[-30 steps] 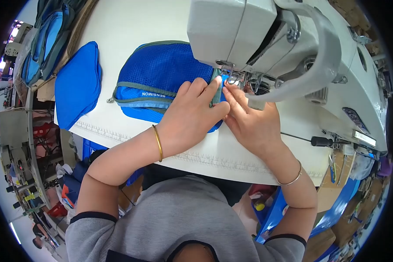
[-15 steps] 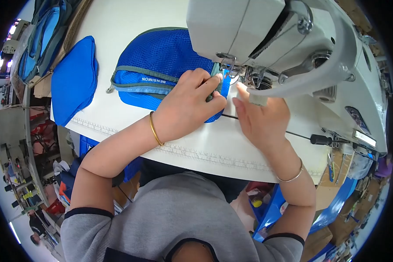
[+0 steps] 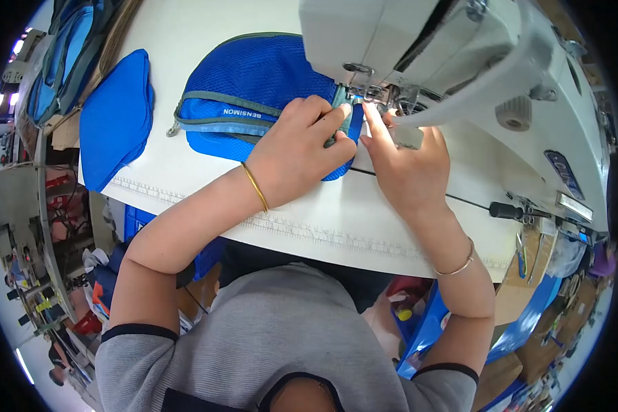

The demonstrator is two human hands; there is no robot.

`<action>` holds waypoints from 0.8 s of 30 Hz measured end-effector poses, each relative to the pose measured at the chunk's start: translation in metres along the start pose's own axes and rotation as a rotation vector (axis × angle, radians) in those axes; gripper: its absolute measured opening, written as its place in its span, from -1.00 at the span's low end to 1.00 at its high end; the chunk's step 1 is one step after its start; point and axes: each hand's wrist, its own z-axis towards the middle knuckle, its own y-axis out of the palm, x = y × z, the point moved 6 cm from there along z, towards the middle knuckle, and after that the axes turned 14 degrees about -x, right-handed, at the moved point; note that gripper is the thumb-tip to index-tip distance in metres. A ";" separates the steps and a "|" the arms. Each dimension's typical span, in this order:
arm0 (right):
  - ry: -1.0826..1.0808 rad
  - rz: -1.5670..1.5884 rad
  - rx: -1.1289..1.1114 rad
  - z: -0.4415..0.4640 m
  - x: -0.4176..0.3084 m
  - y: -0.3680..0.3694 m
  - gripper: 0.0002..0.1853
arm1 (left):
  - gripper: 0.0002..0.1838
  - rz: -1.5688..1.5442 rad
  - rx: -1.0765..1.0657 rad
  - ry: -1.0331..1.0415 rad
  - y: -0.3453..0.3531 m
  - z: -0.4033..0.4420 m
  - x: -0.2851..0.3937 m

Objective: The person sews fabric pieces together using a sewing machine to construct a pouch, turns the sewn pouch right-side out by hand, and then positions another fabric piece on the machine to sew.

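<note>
A blue mesh bag [image 3: 268, 72] with grey-green trim and the word BENSIMON lies at the sewing machine's presser foot [image 3: 371, 95]. My left hand [image 3: 292, 151] is closed on the bag's right edge, thumb and fingers pinching the trim. Along that edge runs a bright blue strip [image 3: 356, 123], which passes under the foot. Just right of the strip is my right hand [image 3: 412, 168], its fingers apart and the index fingertip close to the foot. Whether that fingertip presses on the cloth is hard to see. The machine's white head [image 3: 364, 41] hides the needle area in part.
Blue fabric pieces [image 3: 117, 120] lie stacked at the left of the white table [image 3: 309, 233]. Dark blue bags [image 3: 72, 55] hang beyond them. A black-handled screwdriver [image 3: 505, 210] rests at the right. A printed ruler strip runs along the front edge.
My right hand has turned, its index finger now stretched toward the presser foot. The left hand still grips the bag's edge. The whole view has shifted slightly.
</note>
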 end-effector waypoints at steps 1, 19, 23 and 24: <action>-0.018 0.090 -0.058 -0.006 0.000 -0.001 -0.89 | -0.85 -0.005 0.002 -0.001 0.000 0.000 0.000; -0.457 0.207 -0.093 -0.029 -0.039 -0.009 -0.70 | -0.69 -0.106 -0.021 -0.052 0.003 -0.006 -0.005; -0.478 0.206 -0.062 -0.031 -0.040 -0.007 -0.73 | -0.69 -0.089 -0.013 -0.035 -0.001 -0.006 -0.001; -0.474 0.206 -0.060 -0.031 -0.039 -0.006 -0.73 | -0.69 -0.075 -0.019 -0.040 -0.002 -0.006 0.000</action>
